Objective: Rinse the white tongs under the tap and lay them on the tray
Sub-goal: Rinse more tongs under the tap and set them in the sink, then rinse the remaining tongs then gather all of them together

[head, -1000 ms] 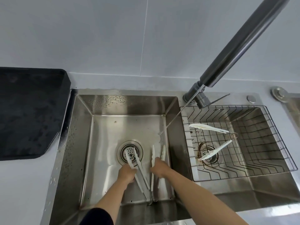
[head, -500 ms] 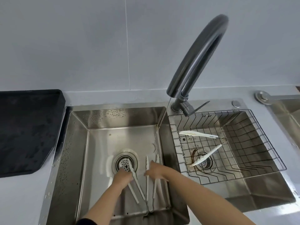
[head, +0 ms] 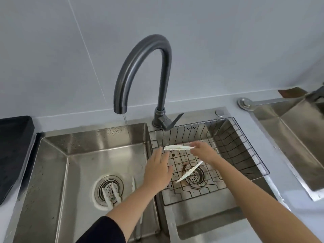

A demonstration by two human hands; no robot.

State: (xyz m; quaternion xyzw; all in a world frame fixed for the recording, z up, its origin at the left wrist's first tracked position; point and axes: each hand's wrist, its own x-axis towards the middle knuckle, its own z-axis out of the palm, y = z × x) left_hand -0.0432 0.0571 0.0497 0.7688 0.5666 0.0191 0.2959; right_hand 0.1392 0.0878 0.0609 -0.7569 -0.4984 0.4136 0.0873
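The right hand pinches the hinge end of the tongs in the wire basket over the right basin; its grip is closed on that end. One white arm points toward nine o'clock, the other splays down toward seven over the drain. The left hand hovers flat with its grip apart, fingertips just beside the upper arm's tip, holding nothing. The tap runs a thin stream into the left basin, at about ten o'clock from the tongs. More tongs lie on that basin's drain. These look light, thin, springy plastic, and probably wet and slick. Holding near the hinge, with the arms squeezed together, should stop them flapping. A black tray sits on the counter at far nine o'clock.
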